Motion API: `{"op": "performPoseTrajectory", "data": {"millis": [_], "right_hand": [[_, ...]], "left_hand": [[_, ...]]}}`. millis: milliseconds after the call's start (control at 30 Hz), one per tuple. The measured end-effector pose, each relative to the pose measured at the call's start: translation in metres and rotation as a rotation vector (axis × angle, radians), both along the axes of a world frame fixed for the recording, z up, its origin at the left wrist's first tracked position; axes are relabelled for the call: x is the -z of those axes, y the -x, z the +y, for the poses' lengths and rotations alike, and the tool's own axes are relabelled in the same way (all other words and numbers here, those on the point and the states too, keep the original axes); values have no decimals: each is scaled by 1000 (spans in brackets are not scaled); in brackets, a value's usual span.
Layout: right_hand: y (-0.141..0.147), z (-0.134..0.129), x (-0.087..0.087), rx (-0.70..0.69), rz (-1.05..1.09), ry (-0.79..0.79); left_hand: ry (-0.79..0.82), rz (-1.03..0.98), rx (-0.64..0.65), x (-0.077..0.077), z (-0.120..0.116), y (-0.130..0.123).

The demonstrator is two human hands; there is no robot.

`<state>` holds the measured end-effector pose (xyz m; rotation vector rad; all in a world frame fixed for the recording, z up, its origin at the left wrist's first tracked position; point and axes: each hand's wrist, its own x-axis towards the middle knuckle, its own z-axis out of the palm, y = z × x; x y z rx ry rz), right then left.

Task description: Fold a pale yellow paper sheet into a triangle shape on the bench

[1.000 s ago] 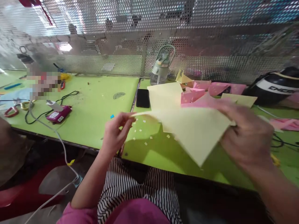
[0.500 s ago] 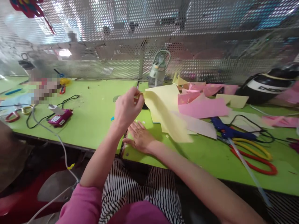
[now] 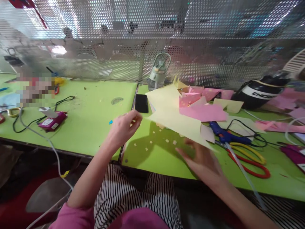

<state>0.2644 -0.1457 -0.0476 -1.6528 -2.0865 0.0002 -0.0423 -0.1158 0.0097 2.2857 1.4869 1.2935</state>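
Yellow sheet (image 3: 176, 122) between your left hand (image 3: 125, 126) and right hand (image 3: 202, 158).
Left curls by its tip, hold unclear; right, open, partly underneath.

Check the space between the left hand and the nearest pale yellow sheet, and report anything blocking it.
Nothing visible stands between the left hand and the pale yellow sheet; blur hides whether fingertips and corner touch. The phone lies just beyond, outside that path.

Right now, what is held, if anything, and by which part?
Cannot be told: the right hand, blurred, is at the right corner of the yellow sheet; nothing shows in the left hand.
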Motion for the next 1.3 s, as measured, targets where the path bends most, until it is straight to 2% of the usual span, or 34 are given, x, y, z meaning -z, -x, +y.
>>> {"op": "performPoseTrajectory", "data": {"millis": [67, 100, 167, 233, 333, 433, 500, 567, 700, 900, 1200, 1300], "right_hand": [[-13, -5, 0, 75, 58, -180], [-19, -5, 1, 56, 62, -273], [-28, -3, 1, -93, 7, -372], [-32, 2, 1, -317, -68, -315], [-31, 8, -3, -582, -38, -174], [-24, 14, -11, -649, -34, -66], [-19, 18, -17, -655, -36, 15], [-15, 22, -21, -619, 2, 102], [-5, 29, -24, -385, 78, 229], [14, 39, -26, -92, 49, 301], [17, 60, -22, -27, -122, 286], [18, 62, -20, -32, -141, 294]], "left_hand": [[29, 60, 89, 20, -17, 11], [57, 82, 131, 30, -25, 16], [114, 118, 158, 47, -40, 23], [151, 156, 168, 57, -51, 26], [66, 252, 125, 60, -64, 25], [-38, 356, 89, 57, -74, 20], [-45, 352, 106, 57, -79, 19], [-27, 307, 100, 60, -82, 19], [46, 284, 10, 68, -83, 17], [85, 228, -215, 70, -78, 4], [124, 295, -448, 67, -72, -15], [67, 316, -483, 69, -72, -17]]}}
